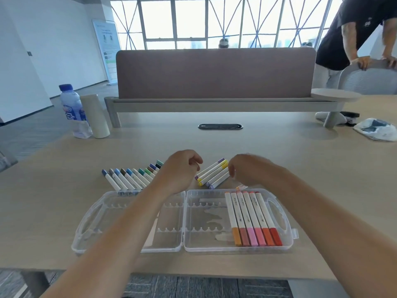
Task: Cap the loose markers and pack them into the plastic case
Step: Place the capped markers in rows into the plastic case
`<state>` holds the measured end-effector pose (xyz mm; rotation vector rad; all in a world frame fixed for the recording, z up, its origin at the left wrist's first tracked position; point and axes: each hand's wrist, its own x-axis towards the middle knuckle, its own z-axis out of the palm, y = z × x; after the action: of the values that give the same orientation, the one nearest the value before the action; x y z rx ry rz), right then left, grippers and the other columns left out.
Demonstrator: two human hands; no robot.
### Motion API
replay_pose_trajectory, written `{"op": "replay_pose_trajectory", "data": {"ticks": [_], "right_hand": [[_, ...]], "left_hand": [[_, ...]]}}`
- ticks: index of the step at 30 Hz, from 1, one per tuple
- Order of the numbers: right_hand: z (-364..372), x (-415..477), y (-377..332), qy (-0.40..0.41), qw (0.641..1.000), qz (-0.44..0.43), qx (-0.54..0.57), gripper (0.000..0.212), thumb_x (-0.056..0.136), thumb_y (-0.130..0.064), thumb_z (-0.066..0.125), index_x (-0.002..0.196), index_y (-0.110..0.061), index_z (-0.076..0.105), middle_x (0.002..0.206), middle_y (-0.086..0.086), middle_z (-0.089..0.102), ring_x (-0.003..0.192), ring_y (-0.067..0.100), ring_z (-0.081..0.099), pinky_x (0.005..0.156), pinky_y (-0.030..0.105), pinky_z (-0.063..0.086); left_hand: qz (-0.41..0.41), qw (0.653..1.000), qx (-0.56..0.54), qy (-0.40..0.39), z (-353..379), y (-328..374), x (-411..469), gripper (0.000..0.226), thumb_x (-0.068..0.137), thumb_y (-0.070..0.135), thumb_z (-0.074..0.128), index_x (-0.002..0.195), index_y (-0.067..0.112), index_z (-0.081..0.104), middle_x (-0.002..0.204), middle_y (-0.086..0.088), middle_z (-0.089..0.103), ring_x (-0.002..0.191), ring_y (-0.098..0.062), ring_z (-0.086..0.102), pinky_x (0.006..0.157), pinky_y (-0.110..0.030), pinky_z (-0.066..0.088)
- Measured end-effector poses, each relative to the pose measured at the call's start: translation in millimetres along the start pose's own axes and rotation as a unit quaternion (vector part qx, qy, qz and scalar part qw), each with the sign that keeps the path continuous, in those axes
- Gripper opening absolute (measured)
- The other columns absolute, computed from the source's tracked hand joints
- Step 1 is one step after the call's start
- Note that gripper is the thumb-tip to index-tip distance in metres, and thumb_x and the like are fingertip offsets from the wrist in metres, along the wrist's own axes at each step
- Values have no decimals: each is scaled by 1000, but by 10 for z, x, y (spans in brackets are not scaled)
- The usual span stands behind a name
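A clear plastic case (214, 248) lies open and flat on the table (300, 160), low in the middle of the frame. Its right half holds six capped markers (253, 218) side by side. Their caps are orange, pink and red and point toward the bottom of the frame. I see no markers in the left half, and the left arm crosses over it.

Just above the case, in the middle of the frame, lies a small bunch of markers (212, 173) with yellow and purple caps, tilted up to the right. The left hand (180, 171) sits just left of the bunch with its fingers curled in. I cannot tell if it holds anything. The right hand (245, 168) is at the right end of the bunch, fingers bent down. Its fingertips (231, 171) look like they touch the markers, but I cannot tell if they pinch one.

Left of the hands, a row of markers (131, 179) with blue, brown and green caps lies on the table, partly behind the left hand.

At the upper left of the frame stand a water bottle (73, 110) and a pale tube (96, 117), just beside each other. At the upper right, another person (352, 29) leans on a chair (369, 80).
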<state>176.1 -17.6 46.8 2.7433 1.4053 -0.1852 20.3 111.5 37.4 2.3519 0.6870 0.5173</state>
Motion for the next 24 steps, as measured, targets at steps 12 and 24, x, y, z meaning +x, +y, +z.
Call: {"op": "replay_pose_trajectory", "data": {"ticks": [12,24], "right_hand": [[137,87,-37,26,988,-56,140,27,87,-1,51,97,-17,70,104,4,68,84,19,60,71,27,49],[88,241,-49,82,987,-64,125,29,95,-9,50,99,-26,73,111,-1,66,95,17,60,77,26,45]], "left_hand": [[-5,1000,-2,-4,45,-6,-3,26,101,11,44,105,26,65,98,8,69,88,-10,64,80,-32,58],[-11,1000,-14,-1,-21,-65,31,27,100,9,44,107,24,65,97,8,69,89,-9,63,77,-24,51]]}}
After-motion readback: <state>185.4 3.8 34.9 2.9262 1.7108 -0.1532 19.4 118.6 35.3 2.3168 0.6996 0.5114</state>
